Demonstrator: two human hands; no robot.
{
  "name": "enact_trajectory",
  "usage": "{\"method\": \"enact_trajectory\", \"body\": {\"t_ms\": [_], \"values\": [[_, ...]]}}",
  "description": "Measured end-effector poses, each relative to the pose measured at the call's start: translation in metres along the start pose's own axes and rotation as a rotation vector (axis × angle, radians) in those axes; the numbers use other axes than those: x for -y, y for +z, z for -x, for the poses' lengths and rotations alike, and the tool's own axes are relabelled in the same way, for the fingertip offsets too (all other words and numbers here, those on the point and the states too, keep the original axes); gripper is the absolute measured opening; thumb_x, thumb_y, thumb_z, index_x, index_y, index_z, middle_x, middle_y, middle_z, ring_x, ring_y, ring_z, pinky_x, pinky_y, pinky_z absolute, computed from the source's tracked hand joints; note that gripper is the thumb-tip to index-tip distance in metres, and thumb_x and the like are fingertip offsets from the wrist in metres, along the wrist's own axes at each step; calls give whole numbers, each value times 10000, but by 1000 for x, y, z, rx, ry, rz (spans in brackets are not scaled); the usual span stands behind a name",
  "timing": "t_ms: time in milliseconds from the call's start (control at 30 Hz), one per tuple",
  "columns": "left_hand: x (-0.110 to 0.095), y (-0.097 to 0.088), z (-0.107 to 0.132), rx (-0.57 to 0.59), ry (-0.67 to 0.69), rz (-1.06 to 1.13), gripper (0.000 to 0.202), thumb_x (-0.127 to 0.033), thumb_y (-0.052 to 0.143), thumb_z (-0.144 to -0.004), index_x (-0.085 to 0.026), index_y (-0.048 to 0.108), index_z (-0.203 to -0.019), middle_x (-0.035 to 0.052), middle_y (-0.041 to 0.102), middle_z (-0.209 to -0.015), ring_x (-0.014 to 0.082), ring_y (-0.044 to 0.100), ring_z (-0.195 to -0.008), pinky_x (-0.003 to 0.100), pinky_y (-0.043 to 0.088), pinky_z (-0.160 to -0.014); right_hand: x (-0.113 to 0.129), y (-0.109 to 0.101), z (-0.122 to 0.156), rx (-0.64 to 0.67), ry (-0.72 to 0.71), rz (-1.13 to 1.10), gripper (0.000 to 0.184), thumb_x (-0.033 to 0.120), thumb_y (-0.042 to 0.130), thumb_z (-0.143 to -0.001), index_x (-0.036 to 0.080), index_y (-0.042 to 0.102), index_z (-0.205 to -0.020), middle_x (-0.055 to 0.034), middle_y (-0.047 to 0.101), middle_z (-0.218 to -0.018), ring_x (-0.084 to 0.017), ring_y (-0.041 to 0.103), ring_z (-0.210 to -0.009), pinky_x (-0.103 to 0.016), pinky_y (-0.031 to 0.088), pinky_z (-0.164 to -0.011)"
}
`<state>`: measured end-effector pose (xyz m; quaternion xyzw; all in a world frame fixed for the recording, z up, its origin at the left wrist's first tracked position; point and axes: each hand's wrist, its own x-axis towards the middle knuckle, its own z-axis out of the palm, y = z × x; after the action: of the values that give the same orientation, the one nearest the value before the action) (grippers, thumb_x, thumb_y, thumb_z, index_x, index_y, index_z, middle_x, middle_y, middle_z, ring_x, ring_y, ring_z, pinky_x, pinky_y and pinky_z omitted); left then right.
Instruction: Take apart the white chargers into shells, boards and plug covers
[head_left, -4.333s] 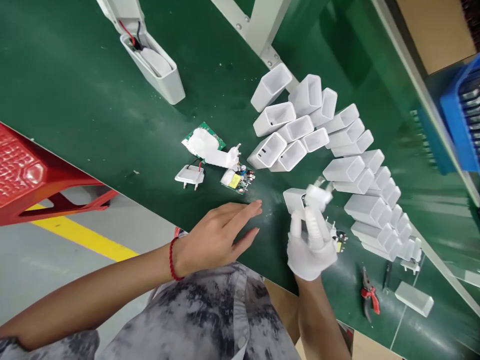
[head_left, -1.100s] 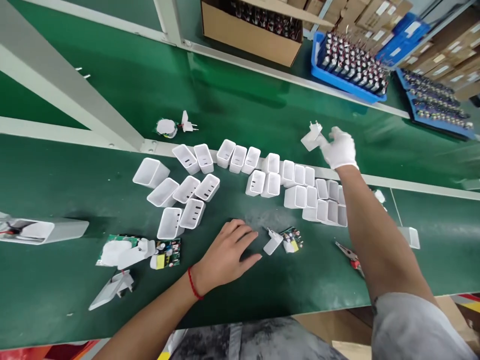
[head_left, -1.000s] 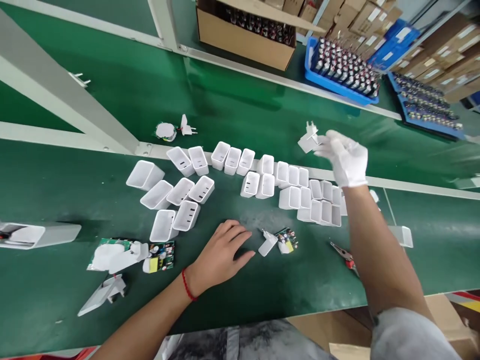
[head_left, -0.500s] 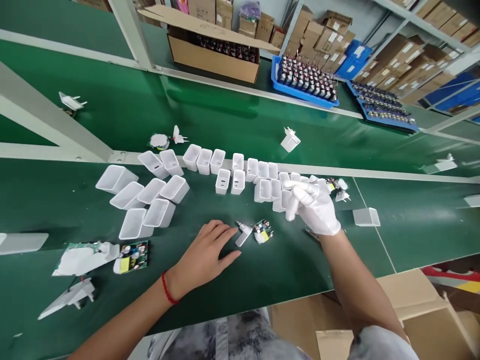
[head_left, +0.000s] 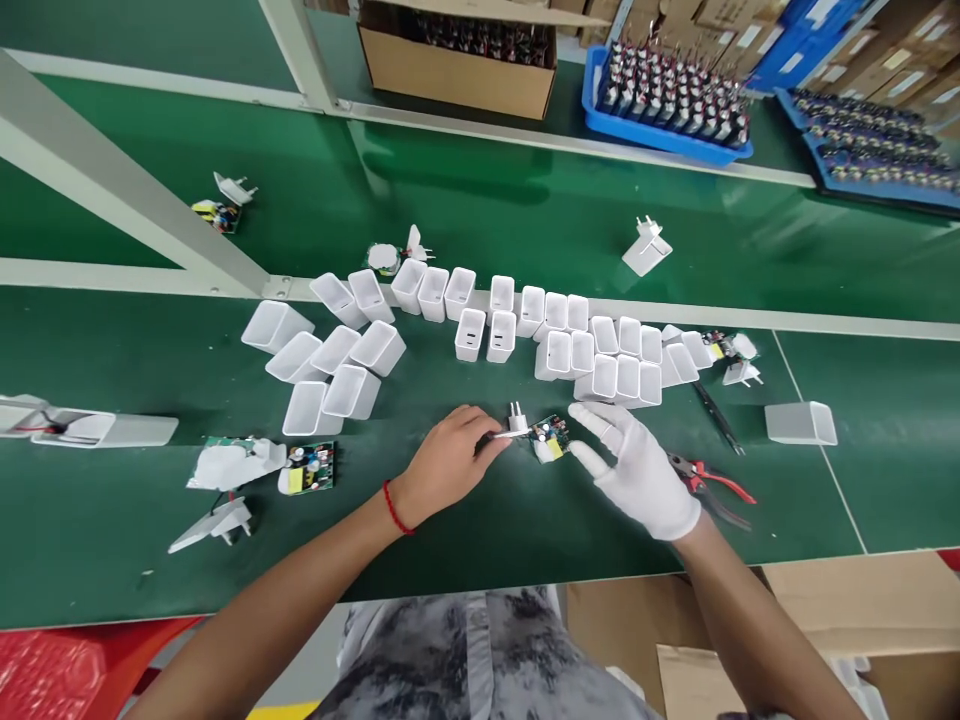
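On the green table point(head_left: 480, 545), left grip point(head_left: 446, 455) pinches a plug point(head_left: 517, 423); right grip point(head_left: 637, 475) gapes empty.

a blue tray point(head_left: 660, 139) stands just right of a cardboard box point(head_left: 457, 82); a red stool point(head_left: 52, 670) shows lower left.

The green worktop point(head_left: 465, 540) looks smooth, with a soft sheen. White plastic with a satin finish makes up the housings point(head_left: 501, 336) and the plug cap point(head_left: 512, 434) (its pins point(head_left: 516, 412) look like bare metal). The circuit board point(head_left: 551, 440) is rough with small parts. Matt white cloth, seemingly thin, covers the right hand point(head_left: 631, 467). The pliers point(head_left: 696, 474) join dark metal to red, plastic-looking grips point(head_left: 727, 481). Matt brown cardboard forms the carton point(head_left: 457, 75); smooth, shiny blue plastic, the tray point(head_left: 667, 140).
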<state>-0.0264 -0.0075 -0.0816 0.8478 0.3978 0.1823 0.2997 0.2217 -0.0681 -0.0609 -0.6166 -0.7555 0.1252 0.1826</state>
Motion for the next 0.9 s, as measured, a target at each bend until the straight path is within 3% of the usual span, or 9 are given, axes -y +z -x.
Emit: {"method": "enact_trajectory", "body": {"t_ms": [133,233,333,433,500,600,733,833,900], "values": [[0,1,-1,-35,10,35,175,-253,494,-973,-169,635,-912,38,630,-899,153,634,-778,282,549,-686,5,9,-4,147,-52,183,656,410,650,-831,174,456,-1412,-145,523,-1392,-324,525,-1230,-481,509,-982],[-2,3,2,-34,88,38,192,-246,466,-983,-176,635,-927,38,633,-905,158,640,-803,295,565,-731,4,13,-9,220,-141,247,779,402,722,-770,174,406,-1445,-147,492,-1433,-359,492,-1247,-527,481,-993],[-11,2,4,-32,170,4,252,-268,411,-999,-193,641,-926,50,647,-920,186,649,-866,333,573,-819,-1,14,-20,261,-219,170,687,324,754,-743,206,492,-1367,-107,598,-1292,-300,557,-1136,-482,496,-965],[-22,-2,1,-48,192,-19,350,-250,297,-1021,-214,641,-967,68,656,-959,199,647,-939,338,565,-887,-4,10,-32,294,-266,129,448,325,731,-747,211,628,-1168,-82,651,-1060,-256,606,-950,-420,535,-828],[-28,-7,-3,-68,193,4,340,-262,285,-1025,-228,622,-1044,65,657,-1029,193,638,-1005,323,555,-938,-6,6,-36,248,-250,122,353,372,693,-765,208,659,-1075,-76,646,-965,-238,613,-850,-392,535,-736],[-26,-17,-7,-133,175,90,284,-366,417,-997,-206,548,-1192,75,623,-1162,187,627,-1075,294,551,-972,-4,-2,-30,110,-166,-39,427,456,690,-750,221,632,-1102,-68,652,-989,-235,639,-859,-383,544,-752],[-11,-37,-10,-194,87,132,333,-389,514,-954,-149,561,-1180,97,625,-1141,211,639,-1044,349,571,-918,6,-6,-19,126,-59,-259,478,469,653,-783,227,566,-1186,-52,671,-1005,-231,666,-887,-370,554,-805],[1,-61,-20,-151,48,-105,222,-294,496,-959,-151,620,-1075,91,646,-1079,240,625,-1029,416,553,-907,12,-3,-15,74,-49,27,409,406,643,-775,211,604,-1132,-70,673,-953,-256,656,-829,-401,550,-730],[8,-82,-37,-183,43,-247,202,-227,468,-961,-154,631,-1054,83,652,-1057,241,615,-1022,427,532,-916,10,0,-13,8,-61,224,335,370,617,-781,198,628,-1069,-88,672,-942,-265,646,-803,-407,539,-686]]}}
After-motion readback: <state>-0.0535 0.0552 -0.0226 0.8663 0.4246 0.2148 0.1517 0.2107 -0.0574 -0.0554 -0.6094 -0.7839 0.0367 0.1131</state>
